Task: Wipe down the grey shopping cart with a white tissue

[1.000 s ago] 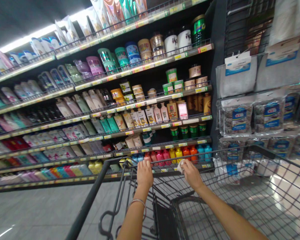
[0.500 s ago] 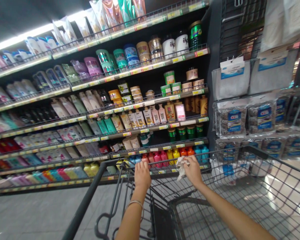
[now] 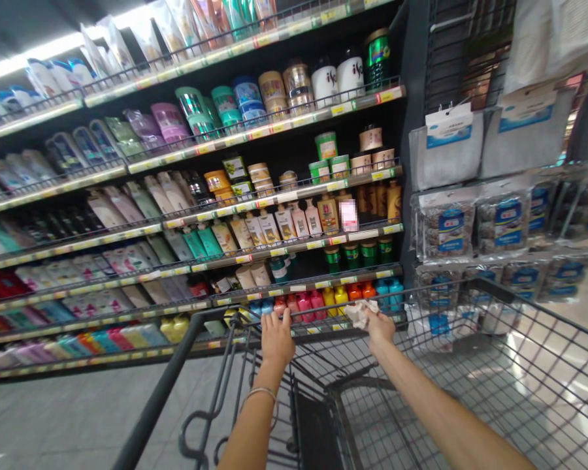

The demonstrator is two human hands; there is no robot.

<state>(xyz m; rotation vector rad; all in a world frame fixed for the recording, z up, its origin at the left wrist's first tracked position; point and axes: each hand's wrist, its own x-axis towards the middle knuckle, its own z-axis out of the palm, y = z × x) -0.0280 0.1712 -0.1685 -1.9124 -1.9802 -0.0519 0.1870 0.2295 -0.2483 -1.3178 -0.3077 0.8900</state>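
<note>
A black wire shopping cart (image 3: 494, 290) fills the lower part of the view. My left hand (image 3: 277, 341), with a bracelet on its wrist, is curled over the cart's far rim. To its right, my right hand (image 3: 381, 328) is closed on a crumpled whitish tissue (image 3: 361, 314) and rests at the same rim. The tissue sticks out to the left of the fingers. How far the fingertips wrap around the rim is hidden.
Shelves of bottles, tubs and pouches stand beyond the cart, with small colourful bottles (image 3: 316, 305) just behind the rim. Packs of scouring pads (image 3: 451, 228) and grey cloths (image 3: 443, 156) hang at the right. Grey floor tiles (image 3: 78, 405) show at the lower left.
The shelves and cart have shifted slightly left in view. My right hand has turned a little, and the tissue now lies flatter and higher above the rim. The left hand keeps its place.
</note>
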